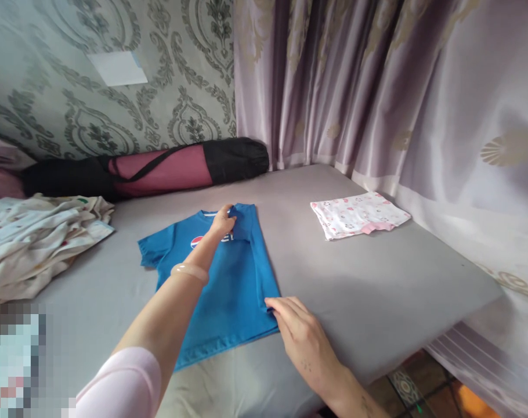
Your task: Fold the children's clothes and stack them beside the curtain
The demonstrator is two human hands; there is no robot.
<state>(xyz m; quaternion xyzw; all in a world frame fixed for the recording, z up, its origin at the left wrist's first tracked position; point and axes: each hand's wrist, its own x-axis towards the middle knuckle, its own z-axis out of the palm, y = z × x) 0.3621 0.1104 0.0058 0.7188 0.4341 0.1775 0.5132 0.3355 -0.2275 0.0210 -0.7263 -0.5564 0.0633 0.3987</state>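
Observation:
A blue T-shirt [223, 290] with a round logo and white lettering lies front up on the grey sheet, its right side partly folded inward. My left hand [224, 220] reaches across it and pinches the fabric near the collar and right shoulder. Lower down, my right hand [296, 322] pinches the shirt's right edge near the hem between thumb and fingers. My left forearm, with a pale bangle [190, 271] on the wrist, hides part of the logo and the shirt's left side.
A folded white and pink patterned garment [355, 216] lies to the right. Light patterned cloth [42, 244] is heaped at the left. Against the wall rests a long black and maroon bag [163, 169]. Curtains [333, 81] hang along the right; the bed edge [438, 331] drops to a tiled floor.

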